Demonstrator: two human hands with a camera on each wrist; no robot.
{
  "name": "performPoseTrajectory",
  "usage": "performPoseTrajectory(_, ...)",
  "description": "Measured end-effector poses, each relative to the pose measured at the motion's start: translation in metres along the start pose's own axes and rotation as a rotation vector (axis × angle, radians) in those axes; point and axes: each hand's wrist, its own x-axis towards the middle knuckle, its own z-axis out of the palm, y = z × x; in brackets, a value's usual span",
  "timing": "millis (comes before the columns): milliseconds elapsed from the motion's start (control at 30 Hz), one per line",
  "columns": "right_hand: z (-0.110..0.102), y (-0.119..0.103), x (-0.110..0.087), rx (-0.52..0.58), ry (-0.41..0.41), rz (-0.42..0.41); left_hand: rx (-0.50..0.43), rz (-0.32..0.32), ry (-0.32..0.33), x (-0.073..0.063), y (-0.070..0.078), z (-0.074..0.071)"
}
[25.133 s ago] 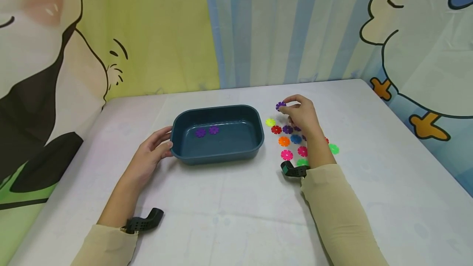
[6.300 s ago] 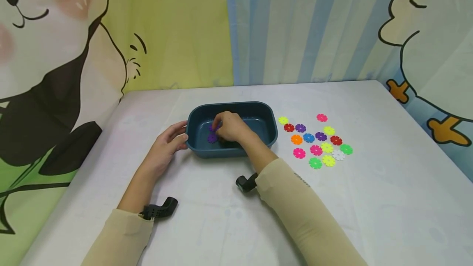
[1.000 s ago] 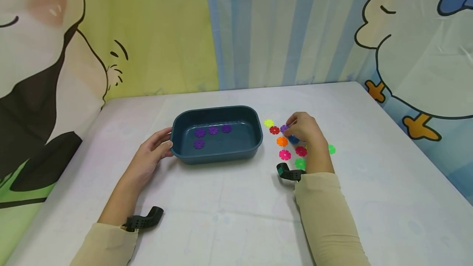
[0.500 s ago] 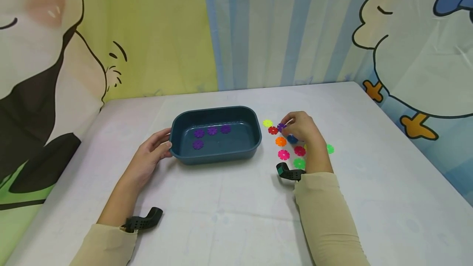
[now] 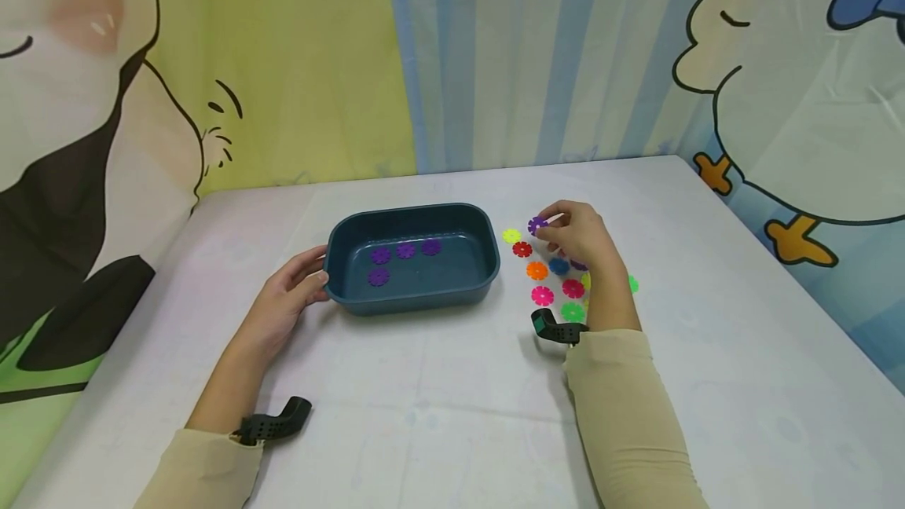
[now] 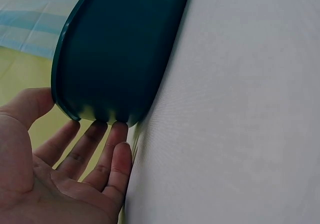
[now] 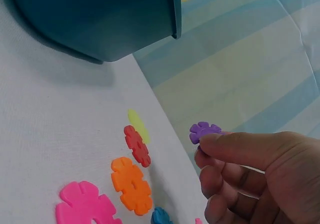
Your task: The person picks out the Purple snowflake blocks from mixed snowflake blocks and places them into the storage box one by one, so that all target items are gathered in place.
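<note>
My right hand [image 5: 583, 236] pinches a purple flower-shaped interlocking disc [image 5: 535, 225] between thumb and fingertips, raised above the table beside the loose discs. In the right wrist view the held disc [image 7: 201, 129] stands out past the thumb tip, its notched edge showing. My left hand [image 5: 284, 301] touches the left end of a dark teal plastic bin [image 5: 417, 303]. In the left wrist view its nearly straight fingers [image 6: 75, 154] meet the end wall, the thumb at the rim. Several purple discs [image 5: 406, 250] lie flat on the bin floor.
Right of the bin lie loose discs: yellow [image 5: 512, 236], red [image 5: 522, 249], orange [image 5: 536, 270], blue [image 5: 559, 266], pink [image 5: 542, 296] and green [image 5: 573, 311]. My right forearm hides others. A printed cloth backdrop [image 5: 488, 53] stands behind the white table [image 5: 424, 430].
Compared with the oldest frame, more purple discs lie in the bin. In the last second my right hand has lifted a purple disc off the table; my left hand has stayed at the bin.
</note>
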Motion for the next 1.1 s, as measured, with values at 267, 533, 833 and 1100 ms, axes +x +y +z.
performPoseTrajectory(267, -0.001, -0.005, -0.001, 0.057, 0.057, -0.068, 0.002, -0.006, 0.0, -0.001, 0.0, -0.001)
performPoseTrajectory(533, 0.0, -0.009, 0.0, 0.099, 0.126, -0.138, -0.003, -0.009, 0.001, -0.001, 0.0, 0.0)
performPoseTrajectory(833, 0.0, -0.016, -0.002, 0.139, 0.153, -0.15, 0.006, -0.017, 0.015, 0.0, 0.0, 0.0)
performPoseTrajectory(1100, 0.001, -0.019, -0.003, 0.17, 0.16, -0.183, -0.001, -0.016, 0.008, 0.0, 0.0, 0.0)
